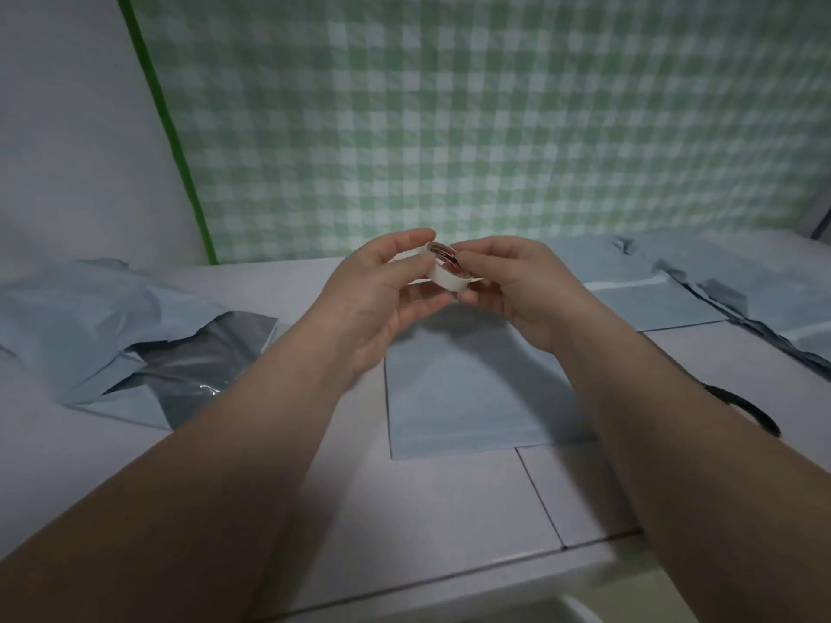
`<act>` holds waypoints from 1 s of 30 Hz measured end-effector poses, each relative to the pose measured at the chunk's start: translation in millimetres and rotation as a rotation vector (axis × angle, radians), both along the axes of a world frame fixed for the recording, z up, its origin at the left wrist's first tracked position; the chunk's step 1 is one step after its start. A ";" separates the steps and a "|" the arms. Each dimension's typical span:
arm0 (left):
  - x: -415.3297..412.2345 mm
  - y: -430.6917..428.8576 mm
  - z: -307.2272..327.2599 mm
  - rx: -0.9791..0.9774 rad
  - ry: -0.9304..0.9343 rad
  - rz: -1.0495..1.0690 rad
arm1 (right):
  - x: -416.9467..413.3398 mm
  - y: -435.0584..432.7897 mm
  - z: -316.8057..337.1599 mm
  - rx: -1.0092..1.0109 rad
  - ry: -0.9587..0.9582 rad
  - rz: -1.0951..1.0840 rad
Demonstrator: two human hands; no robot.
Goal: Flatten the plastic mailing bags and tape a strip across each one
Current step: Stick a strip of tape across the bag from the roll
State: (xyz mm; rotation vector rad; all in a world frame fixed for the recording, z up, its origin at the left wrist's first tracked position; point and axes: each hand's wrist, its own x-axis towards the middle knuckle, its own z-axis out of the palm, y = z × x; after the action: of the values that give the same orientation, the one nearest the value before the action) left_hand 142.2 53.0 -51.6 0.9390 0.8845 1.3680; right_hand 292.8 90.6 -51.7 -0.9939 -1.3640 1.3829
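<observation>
A small white tape roll (443, 268) with a red inner label is held up in the air between both hands. My left hand (382, 299) grips its left side and my right hand (517, 290) pinches its right edge. Below them a flat pale-blue mailing bag (472, 388) lies on the white table. A crumpled pile of blue and grey bags (112, 335) sits at the left. Flattened bags (665, 290) lie at the right rear.
Black scissors (746, 411) lie on the table right of my right forearm, partly hidden by it. A green checked cloth (449, 128) hangs behind the table. The table's front edge (449, 577) runs near the bottom, with a seam in the top.
</observation>
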 end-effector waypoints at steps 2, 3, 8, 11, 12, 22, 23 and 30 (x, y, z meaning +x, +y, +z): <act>-7.0 5.6 -2.9 -0.007 0.135 0.057 | -4.6 7.0 -1.7 -0.002 -0.008 -0.006; -9.8 7.3 -5.0 -0.021 0.160 0.075 | -6.1 9.2 -2.4 0.002 -0.001 -0.009; -9.4 9.4 -11.0 -0.088 0.085 0.081 | -6.3 9.5 -9.1 -0.022 0.119 0.007; -4.8 7.8 -11.7 -0.107 0.011 0.048 | -3.2 5.5 -11.1 -0.089 0.136 0.071; -3.0 6.7 -11.7 -0.112 -0.007 0.038 | -1.9 4.1 -11.4 -0.101 0.122 0.088; 0.4 -3.5 -7.8 -0.161 -0.064 0.021 | 2.7 -7.4 -10.5 0.013 0.139 0.183; -0.1 -3.9 -8.6 -0.150 0.036 0.063 | 2.7 -6.7 -10.9 0.061 0.089 0.157; -0.7 -8.3 -9.7 0.297 0.954 0.372 | -4.9 -12.9 -11.4 0.346 -0.225 0.034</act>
State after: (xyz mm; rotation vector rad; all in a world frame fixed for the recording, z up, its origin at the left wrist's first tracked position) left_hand 141.4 44.8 -61.3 1.7879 1.6553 1.3643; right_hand 287.9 77.7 -63.2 -0.9141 -1.7249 1.0326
